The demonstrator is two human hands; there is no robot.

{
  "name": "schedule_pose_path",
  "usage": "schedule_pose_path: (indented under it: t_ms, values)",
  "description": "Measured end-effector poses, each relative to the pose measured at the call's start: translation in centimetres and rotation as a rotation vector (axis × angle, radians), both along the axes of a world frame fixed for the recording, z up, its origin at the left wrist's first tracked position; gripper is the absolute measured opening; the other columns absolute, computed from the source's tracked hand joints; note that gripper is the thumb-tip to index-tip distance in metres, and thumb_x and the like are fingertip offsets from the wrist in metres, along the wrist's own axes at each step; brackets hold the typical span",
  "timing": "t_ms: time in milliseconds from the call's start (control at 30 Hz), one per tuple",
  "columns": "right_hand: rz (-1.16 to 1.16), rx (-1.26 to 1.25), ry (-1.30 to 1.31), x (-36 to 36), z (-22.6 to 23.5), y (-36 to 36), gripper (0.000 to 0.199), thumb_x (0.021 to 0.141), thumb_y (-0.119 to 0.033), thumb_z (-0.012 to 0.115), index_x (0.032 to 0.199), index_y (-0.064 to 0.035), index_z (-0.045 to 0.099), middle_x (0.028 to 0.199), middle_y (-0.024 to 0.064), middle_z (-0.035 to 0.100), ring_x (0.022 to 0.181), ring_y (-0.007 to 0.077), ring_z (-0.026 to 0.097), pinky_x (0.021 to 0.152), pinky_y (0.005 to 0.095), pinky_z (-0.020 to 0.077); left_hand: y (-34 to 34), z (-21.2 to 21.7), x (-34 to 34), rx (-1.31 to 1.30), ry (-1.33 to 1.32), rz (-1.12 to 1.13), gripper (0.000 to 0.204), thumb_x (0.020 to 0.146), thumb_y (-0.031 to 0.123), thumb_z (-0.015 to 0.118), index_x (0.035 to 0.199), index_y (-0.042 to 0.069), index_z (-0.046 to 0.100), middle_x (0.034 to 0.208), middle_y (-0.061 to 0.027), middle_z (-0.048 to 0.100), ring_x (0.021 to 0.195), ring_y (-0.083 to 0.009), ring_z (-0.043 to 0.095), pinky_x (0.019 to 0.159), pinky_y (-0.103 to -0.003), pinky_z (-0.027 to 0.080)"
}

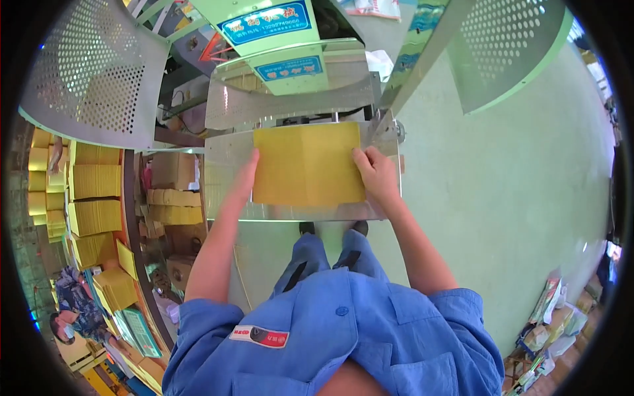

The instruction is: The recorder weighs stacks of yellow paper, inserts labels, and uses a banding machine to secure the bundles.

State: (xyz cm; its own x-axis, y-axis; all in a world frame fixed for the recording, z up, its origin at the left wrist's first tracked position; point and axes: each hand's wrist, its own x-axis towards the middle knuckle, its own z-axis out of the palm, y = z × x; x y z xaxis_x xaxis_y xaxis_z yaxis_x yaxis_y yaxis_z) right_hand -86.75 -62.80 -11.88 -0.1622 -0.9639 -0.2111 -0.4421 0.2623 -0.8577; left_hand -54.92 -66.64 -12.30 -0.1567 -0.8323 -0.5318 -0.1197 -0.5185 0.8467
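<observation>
A rectangular piece of yellow paper (307, 165), with a faint crease down its middle, lies over the bare metal table (228, 188) of a machine. Whether it is one sheet or a thin stack cannot be made out. My left hand (248, 173) grips its left edge, seen side-on with most fingers hidden. On the opposite edge my right hand (378, 173) has its thumb on top and its fingers curled at the side. The far edge of the paper reaches close to the machine's working gap, below a clear curved guard (290, 105).
Perforated metal guards (99, 86) flank the machine, another guard (502, 53) being at the right. Stacks of yellow paper (96, 181) fill a bench at left, where another person (82, 307) works. Cartons (175, 171) stand underneath. Bagged goods (551, 317) lie at lower right.
</observation>
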Motion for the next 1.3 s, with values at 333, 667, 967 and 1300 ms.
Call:
schedule_pose_path:
  t_ms: [333,667,967,1300]
  values:
    - [-0.111,-0.217,-0.415,0.0,-4.6,3.8,0.029,0.098,-0.020,0.051,0.118,-0.0020,0.060,0.103,0.0063,0.061,0.088,0.0128,0.057,0.081,0.0275,0.0468,1.0,-0.3,0.9,0.073,0.015,0.151,0.059,0.100,0.052,0.036,0.132,0.005,0.051,0.125,-0.0059,0.059,0.113,-0.0145,0.055,0.097,-0.030,0.043]
    - [-0.218,-0.139,-1.057,3.3,-3.5,3.1,0.049,0.102,-0.028,0.038,0.142,0.0005,0.036,0.142,0.0115,0.043,0.130,0.0215,0.042,0.108,0.0345,0.0343,2.8,-5.3,-1.2,-0.083,0.550,0.293,0.051,0.100,0.045,0.041,0.136,0.008,0.045,0.124,-0.0047,0.055,0.115,-0.0176,0.052,0.098,-0.036,0.041]
    - [-0.227,-0.148,-1.095,3.0,-0.3,-2.7,0.051,0.100,-0.028,0.042,0.142,0.0000,0.037,0.139,0.0106,0.046,0.129,0.0208,0.042,0.107,0.0332,0.0329,-1.6,-1.2,-6.2,-0.347,0.533,0.359,0.045,0.100,0.039,0.044,0.133,0.008,0.042,0.126,-0.0043,0.050,0.119,-0.0163,0.045,0.103,-0.033,0.034]
    - [-0.221,-0.162,-1.063,3.3,-2.1,-9.5,0.050,0.099,-0.032,0.043,0.140,-0.0030,0.040,0.135,0.0060,0.049,0.125,0.0177,0.045,0.105,0.0319,0.0334,-8.3,-1.8,-4.6,-0.276,0.550,0.186,0.051,0.097,0.035,0.049,0.138,0.007,0.039,0.131,-0.0058,0.048,0.123,-0.0163,0.043,0.104,-0.031,0.032]
